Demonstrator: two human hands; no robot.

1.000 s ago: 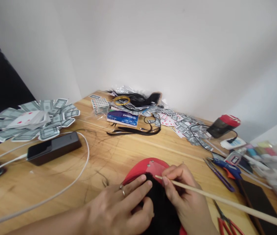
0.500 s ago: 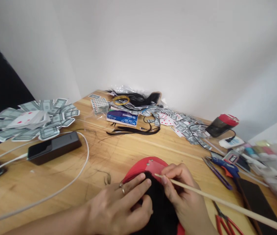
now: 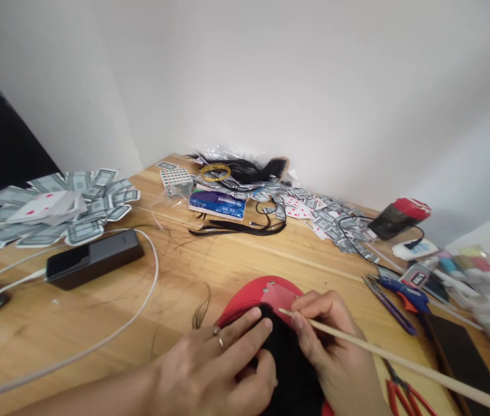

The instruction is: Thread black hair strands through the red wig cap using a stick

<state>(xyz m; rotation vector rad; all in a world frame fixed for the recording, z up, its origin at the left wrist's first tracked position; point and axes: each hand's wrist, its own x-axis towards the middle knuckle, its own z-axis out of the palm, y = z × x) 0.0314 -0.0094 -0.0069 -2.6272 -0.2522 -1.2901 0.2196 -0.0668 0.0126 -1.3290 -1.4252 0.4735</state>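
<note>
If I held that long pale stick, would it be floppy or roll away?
The stick is probably stiff: it runs straight beyond the right hand without visible sagging. It's likely light, since it's so thin. Its slim, seemingly round shape might let it roll.

Black hair (image 3: 290, 370) is partly covered by the left fingers (image 3: 245, 346), over a rounded red form (image 3: 245, 294) exposed beyond them. A slim pale stick (image 3: 383, 349) is pinched aslant by the right fingers (image 3: 310, 341), tip near the hair.
</note>
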